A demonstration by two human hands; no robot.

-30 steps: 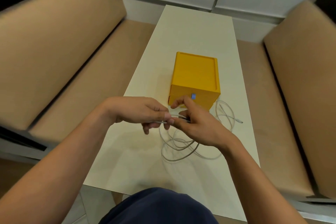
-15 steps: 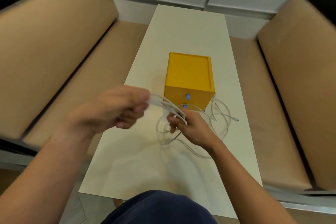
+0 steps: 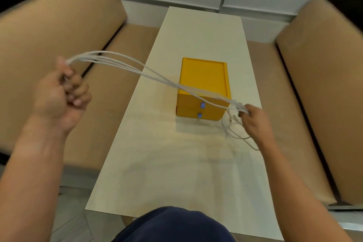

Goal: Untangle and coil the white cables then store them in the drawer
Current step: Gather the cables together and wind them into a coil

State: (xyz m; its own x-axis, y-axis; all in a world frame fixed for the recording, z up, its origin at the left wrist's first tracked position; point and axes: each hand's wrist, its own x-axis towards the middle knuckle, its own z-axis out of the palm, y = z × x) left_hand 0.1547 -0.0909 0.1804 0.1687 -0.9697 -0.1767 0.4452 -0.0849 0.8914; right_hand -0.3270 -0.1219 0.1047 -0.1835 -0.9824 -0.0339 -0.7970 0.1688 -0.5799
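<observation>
As my left hand (image 3: 59, 100) grips the white cables (image 3: 157, 77) raised at left, my right hand (image 3: 253, 120) pinches them just right of the yellow two-drawer box (image 3: 204, 76) on the cream table (image 3: 176, 163).

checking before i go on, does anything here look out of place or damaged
Nothing looks damaged or spilled. The white cables stretch between the left hand and right hand, loose ends trailing on the table beside the yellow drawer box, whose drawers are shut.
</observation>
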